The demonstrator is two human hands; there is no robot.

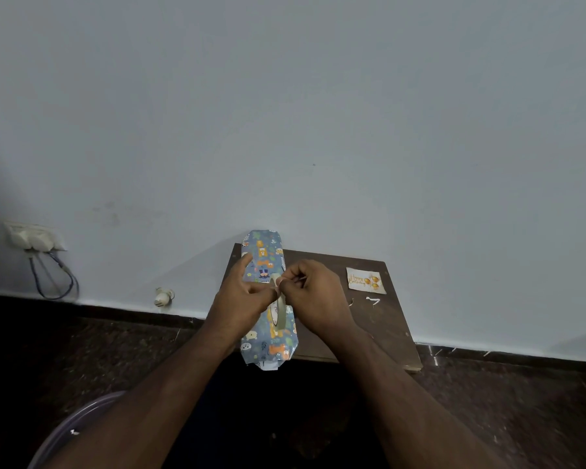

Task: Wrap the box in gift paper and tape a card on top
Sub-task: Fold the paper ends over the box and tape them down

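A long box wrapped in blue cartoon-print gift paper [264,252] lies lengthwise on a small brown table [379,330], its ends sticking past the table's near and far edges. Above its middle I hold a roll of pale tape [279,316] on edge. My left hand [241,299] grips the roll from the left, index finger stretched out over the paper. My right hand [313,292] pinches the tape's edge near the top of the roll. A white "Happy Birthday" card [366,280] with gold balloons lies flat on the table at the right.
Two small white scraps [372,301] lie on the table below the card. The table stands against a pale wall on a dark floor. A wall socket with cables [36,238] is at the left, and a curved purple rim [82,418] shows at the lower left.
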